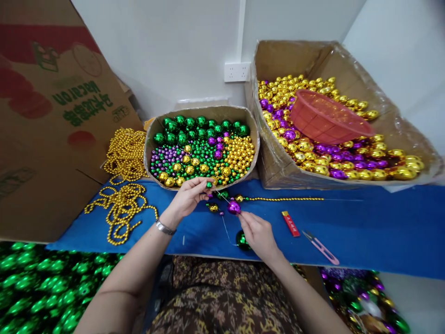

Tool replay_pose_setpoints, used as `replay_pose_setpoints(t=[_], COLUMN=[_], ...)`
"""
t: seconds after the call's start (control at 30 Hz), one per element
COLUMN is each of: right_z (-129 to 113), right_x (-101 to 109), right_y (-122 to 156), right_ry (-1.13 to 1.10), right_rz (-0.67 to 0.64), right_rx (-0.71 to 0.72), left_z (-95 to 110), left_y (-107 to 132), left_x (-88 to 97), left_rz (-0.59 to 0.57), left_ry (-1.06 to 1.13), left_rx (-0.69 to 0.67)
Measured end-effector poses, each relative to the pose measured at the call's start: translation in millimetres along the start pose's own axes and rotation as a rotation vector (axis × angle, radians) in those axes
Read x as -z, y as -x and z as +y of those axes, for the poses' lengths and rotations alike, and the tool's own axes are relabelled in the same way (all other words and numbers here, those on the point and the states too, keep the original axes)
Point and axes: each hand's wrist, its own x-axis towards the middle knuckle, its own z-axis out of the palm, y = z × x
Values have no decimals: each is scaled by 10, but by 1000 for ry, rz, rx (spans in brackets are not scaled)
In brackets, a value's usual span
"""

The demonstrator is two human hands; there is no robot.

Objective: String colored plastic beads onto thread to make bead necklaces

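Pinching a small green bead [209, 185] btwn L hand [187, 199] thumb and finger, w/ thin thread [224, 198] running from there down to a shiny purple ball [234, 207]. Pinching that ball at its lower edge w/ R hand [259, 234], so no spare grip rn. Held over the blue surface [375, 236], just in front of the carton [205, 112] of loose beads. Stretched off to the R, close by: a gold bead strand [285, 199] w/ bare thread at the far end. Sitting near the front edge, partly behind R hand: a big green ball [242, 240] w/ slack thread curving up from it.

Pretty easy to mess up imo. Could drop the small green bead w/ one slip of L grip, bc tiny & slick, and prob lose it among lookalikes in the carton. Could knot up that slack thread bc so close to R hand. Might roll the big green ball off the edge w/ a tug or wrist bump. Might shed beads off the bare end too if not knotted, can't tell from here. Also lying off R near a red packet [290, 224]: pink-handled snips [325, 250], tips pointing left, so maybe a nick from reaching blind.
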Motion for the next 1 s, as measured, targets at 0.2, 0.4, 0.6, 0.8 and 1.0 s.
replay_pose_setpoints(t=[0.2,0.4,0.6,0.8,1.0], right_z=[41,56,61,53,10], right_x=[-22,-60,-43,-64,-57], right_y=[24,31,32,31,11], right_ry=[74,196,52,53,30], right_rz=[-2,24,8,5,9], right_rx=[18,59,8,8,1], left_z=[-1,11,291,539,373], left_y=[32,83,-188,-521,-250], left_x=[-7,-60,308,816,494], left_rz=[12,-63,332,425,263], left_ry=[-122,-614,-1439,-1782,-809], left_rx=[-22,-186,-499,-130,-336])
